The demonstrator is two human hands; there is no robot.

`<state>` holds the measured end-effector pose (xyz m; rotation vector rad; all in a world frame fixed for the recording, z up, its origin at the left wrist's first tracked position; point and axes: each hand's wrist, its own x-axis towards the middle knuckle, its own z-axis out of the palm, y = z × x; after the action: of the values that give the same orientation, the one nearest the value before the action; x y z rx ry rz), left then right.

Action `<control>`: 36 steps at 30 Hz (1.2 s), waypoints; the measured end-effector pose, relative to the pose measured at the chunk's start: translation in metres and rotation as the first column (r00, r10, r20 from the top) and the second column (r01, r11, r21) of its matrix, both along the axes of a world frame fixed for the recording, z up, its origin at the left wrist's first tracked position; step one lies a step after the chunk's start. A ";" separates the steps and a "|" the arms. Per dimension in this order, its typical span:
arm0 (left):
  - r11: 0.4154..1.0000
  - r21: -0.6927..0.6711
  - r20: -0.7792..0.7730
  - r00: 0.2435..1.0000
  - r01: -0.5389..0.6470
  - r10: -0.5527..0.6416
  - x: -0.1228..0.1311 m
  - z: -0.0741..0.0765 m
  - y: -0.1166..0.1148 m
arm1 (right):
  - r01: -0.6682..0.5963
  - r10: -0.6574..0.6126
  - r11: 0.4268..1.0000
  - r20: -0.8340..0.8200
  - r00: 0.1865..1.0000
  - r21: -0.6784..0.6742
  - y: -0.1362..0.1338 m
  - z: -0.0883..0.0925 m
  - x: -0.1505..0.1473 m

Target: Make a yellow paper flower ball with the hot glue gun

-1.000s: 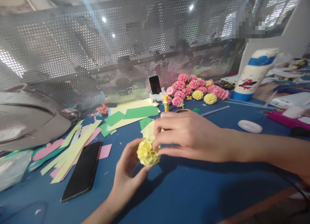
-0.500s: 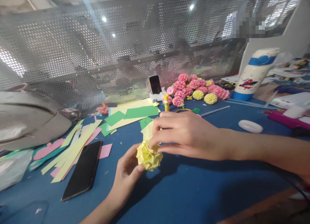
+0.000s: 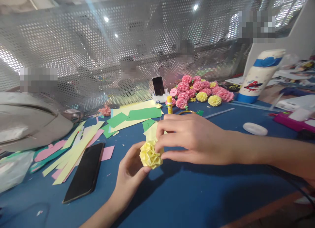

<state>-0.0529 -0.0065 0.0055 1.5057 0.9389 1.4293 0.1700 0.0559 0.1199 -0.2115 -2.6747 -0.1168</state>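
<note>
A yellow folded-paper flower [image 3: 149, 155] is held above the blue table between both hands. My left hand [image 3: 130, 169] grips it from the left, thumb at its lower front and fingers behind it. My right hand [image 3: 189, 139] reaches across from the right, its bent fingertips on the flower's upper right petals. Those fingertips partly cover that side of the flower. Just behind the flower lies a pale yellow paper piece [image 3: 150, 132], and a yellow glue stick [image 3: 169, 105] stands upright beyond my right hand.
Green paper [image 3: 144, 114] and paper strips [image 3: 76, 155] lie left, beside a black phone [image 3: 85, 173]. Pink paper flowers [image 3: 183, 86] are heaped at the back near another phone [image 3: 158, 86]. A bottle [image 3: 262, 75], a white oval object [image 3: 255, 128] and a magenta tool [image 3: 294, 123] stand right.
The yellow flower has turned and risen slightly in my left hand. My right fingertips stay at its upper right side. The view has shifted a little.
</note>
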 end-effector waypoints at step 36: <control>0.994 -0.030 -0.066 0.993 -0.102 0.100 0.004 0.007 0.002 | 0.228 -0.184 0.931 -0.173 0.968 0.286 -0.013 -0.031 -0.020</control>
<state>-0.0488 -0.0045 0.0129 1.5064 1.0863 1.4363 0.1498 0.0429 0.0884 -0.3871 -2.4438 -0.5545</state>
